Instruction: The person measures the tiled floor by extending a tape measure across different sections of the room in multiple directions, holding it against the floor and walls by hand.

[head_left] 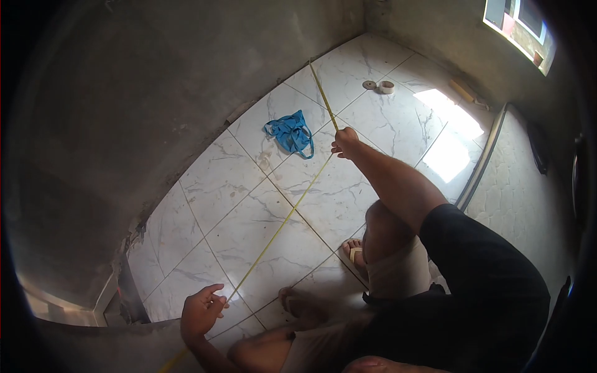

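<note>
Tape measure (295, 209) stretches from upper centre to lower left of the frame over marbled tiles (249, 214); our right hand (346, 143) pinches it above centre. Our left hand (203, 309), lower left, is half curled beside it; we cannot tell whether it grips. Crumpled blue fabric (290, 132) lies near upper centre.

1. No words, numbers or signs can be read here.
2. The yellow tape (295, 208) is long and thin — any numbers on it are too small to read.
3. The blue cloth (288, 133) is all crumpled up — no letters on it can be made out.
4. The little pale roll (387, 91) on the floor is too small to show any readable label.
</note>
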A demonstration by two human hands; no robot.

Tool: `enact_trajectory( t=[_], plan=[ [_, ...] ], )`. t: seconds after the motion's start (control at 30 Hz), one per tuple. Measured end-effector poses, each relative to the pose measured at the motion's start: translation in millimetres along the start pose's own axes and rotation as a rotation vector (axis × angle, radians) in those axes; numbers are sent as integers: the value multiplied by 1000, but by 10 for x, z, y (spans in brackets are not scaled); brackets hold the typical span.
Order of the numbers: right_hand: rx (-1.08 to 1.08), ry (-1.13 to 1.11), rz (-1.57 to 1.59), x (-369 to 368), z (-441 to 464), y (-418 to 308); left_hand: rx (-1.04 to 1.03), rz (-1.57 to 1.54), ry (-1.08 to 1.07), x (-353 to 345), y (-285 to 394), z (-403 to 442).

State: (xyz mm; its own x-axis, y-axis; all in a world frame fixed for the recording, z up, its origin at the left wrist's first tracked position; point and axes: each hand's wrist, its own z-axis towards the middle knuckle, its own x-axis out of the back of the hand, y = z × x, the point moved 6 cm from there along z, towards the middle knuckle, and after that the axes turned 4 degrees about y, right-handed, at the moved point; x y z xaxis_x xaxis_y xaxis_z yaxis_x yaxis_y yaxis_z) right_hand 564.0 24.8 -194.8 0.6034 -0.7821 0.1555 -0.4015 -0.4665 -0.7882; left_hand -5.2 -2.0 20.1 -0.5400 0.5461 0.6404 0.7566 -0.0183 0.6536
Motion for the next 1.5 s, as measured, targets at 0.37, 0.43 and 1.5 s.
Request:
enact_trajectory(
  t=[0.37, 0.43, 1.5],
  plan=[
    [-96, 14, 184, 94, -27, 122, -81, 237, 62, -5, 84, -17],
    [-149, 43, 268, 81, -116, 83, -58, 197, 66, 20, 46, 2],
    [97, -425, 494, -275, -214, -198, 16, 62, 77, 215, -1080, 629]
  ],
)
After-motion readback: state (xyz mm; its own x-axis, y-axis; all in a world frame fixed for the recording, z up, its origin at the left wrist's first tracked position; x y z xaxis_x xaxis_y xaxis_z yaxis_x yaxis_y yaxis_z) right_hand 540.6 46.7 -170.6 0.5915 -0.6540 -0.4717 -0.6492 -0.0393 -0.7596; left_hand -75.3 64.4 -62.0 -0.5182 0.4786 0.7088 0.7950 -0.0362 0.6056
